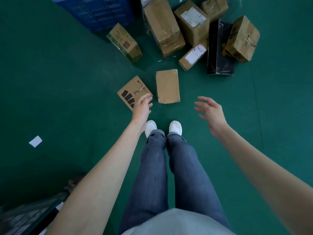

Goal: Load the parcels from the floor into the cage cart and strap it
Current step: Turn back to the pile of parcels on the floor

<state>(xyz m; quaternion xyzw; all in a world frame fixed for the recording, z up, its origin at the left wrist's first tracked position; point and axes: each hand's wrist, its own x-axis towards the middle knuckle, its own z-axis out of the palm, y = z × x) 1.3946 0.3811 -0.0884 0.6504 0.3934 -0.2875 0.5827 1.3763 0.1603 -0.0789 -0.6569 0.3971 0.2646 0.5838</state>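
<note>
Several cardboard parcels lie on the green floor ahead of my feet. Nearest are a plain brown parcel (167,86) and a printed box with black marks (131,92). My left hand (142,106) hangs open above the printed box's near corner, holding nothing. My right hand (210,111) is open with fingers spread, to the right of the plain parcel and apart from it. Further back stand a tall taped box (160,22), a labelled box (193,22), a black box (219,48) and a green-printed box (124,42). A corner of the cage cart (25,216) shows at the bottom left.
A blue plastic crate (94,11) stands at the back left, beside the parcels. A white scrap of paper (35,141) lies on the floor to my left. My white shoes (162,128) are just short of the two nearest parcels.
</note>
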